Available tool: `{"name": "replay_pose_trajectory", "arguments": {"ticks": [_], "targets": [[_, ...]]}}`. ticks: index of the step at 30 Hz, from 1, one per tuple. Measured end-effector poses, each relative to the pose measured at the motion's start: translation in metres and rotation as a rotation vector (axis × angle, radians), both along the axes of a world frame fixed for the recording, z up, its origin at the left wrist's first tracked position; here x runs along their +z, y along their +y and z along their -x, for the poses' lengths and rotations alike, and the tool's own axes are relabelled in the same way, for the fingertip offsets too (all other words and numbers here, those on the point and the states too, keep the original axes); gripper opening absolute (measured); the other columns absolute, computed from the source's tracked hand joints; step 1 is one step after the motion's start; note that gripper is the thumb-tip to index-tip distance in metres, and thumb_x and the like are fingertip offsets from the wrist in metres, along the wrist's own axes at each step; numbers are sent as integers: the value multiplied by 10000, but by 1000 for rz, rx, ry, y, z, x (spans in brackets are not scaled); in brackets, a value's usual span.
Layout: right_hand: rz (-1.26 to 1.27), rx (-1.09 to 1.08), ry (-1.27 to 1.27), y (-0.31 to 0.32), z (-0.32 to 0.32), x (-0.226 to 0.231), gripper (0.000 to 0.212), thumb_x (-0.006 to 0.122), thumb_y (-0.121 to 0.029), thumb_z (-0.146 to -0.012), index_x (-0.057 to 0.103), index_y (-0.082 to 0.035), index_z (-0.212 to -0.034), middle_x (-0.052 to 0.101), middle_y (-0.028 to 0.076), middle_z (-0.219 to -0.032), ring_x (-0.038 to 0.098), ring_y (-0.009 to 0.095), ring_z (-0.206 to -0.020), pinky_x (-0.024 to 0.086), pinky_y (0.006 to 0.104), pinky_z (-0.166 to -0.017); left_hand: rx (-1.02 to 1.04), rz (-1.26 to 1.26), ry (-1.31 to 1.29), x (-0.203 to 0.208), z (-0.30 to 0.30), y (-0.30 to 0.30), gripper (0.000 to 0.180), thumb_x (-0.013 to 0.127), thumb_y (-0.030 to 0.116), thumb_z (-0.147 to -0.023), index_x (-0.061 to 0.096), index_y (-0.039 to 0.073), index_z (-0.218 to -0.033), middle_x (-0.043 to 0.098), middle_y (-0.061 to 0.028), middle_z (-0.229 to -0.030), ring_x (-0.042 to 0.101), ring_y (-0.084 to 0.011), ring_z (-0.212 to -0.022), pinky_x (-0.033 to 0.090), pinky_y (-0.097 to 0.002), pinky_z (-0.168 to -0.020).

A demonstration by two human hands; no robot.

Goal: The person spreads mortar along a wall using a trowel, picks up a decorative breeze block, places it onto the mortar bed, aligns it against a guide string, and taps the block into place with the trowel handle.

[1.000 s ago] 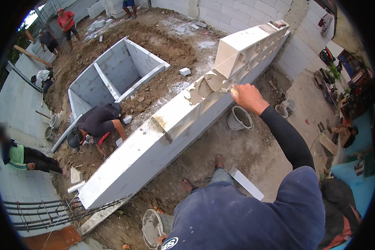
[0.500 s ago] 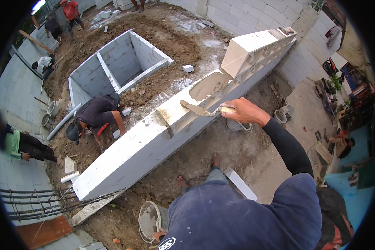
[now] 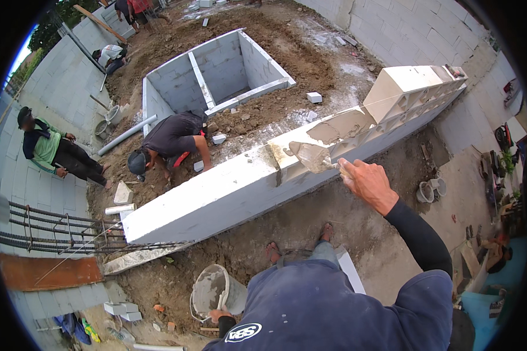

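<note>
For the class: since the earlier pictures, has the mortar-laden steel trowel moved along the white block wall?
Yes. The mortar-laden steel trowel moved away from the raised white block stack, along the wall top.

Daylit yard of bare dirt (image 3: 287, 52), grey block boundary walls (image 3: 404, 29), a block-lined pit (image 3: 216, 70).

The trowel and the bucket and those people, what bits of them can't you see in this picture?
Head view, the only one:
- Trowel: its handle is hidden inside the right hand.
- Bucket: its lower side is covered by the person's own shoulder, and so is most of the left hand.
- Crouching worker: hands too small to make out.
- People at the top edge: cut off.
</note>
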State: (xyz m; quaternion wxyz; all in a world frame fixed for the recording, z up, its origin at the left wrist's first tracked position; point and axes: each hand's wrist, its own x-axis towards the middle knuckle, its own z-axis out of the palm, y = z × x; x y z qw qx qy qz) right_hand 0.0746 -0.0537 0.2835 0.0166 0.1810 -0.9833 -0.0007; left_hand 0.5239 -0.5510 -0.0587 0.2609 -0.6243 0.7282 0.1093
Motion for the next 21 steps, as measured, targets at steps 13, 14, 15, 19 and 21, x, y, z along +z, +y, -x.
{"name": "replay_pose_trajectory", "arguments": {"ticks": [13,14,15,19,21], "targets": [[-94,-366,224,98,65,-19,197,633,-175,-912,697,-39,-1039,709,208,-766,737,368,-730,589,463,-647,-122,31,-107,-81,-16,-15,530,849,504,-812,717,9,-948,738,-192,-916,734,-326,-862,575,-454,-756],[-75,-412,179,100,63,-15,209,637,-189,-906,707,-38,-1032,715,221,-788,737,387,-758,593,478,-682,-138,40,-79,-81,-17,-16,527,853,497,-811,709,11,-959,736,-194,-914,732,-329,-856,573,-454,-754],[6,-400,108,103,58,-11,227,638,-206,-905,714,-38,-1037,718,231,-816,730,407,-794,587,492,-723,-40,54,-19,-83,-16,-17,497,848,452,-826,696,1,-970,732,-200,-909,721,-340,-849,573,-464,-750],[221,-399,-100,88,51,35,294,639,-255,-905,729,-44,-1088,727,261,-913,696,471,-907,552,534,-849,52,89,44,-87,-20,-16,485,845,413,-836,678,-13,-994,725,-210,-912,710,-357,-855,571,-473,-753],[230,-441,-107,99,66,33,323,642,-281,-919,729,-29,-1101,727,272,-936,699,469,-919,546,529,-847,9,90,35,-87,-21,-17,496,847,417,-834,674,-16,-1003,724,-212,-917,709,-361,-864,570,-473,-757]]}}
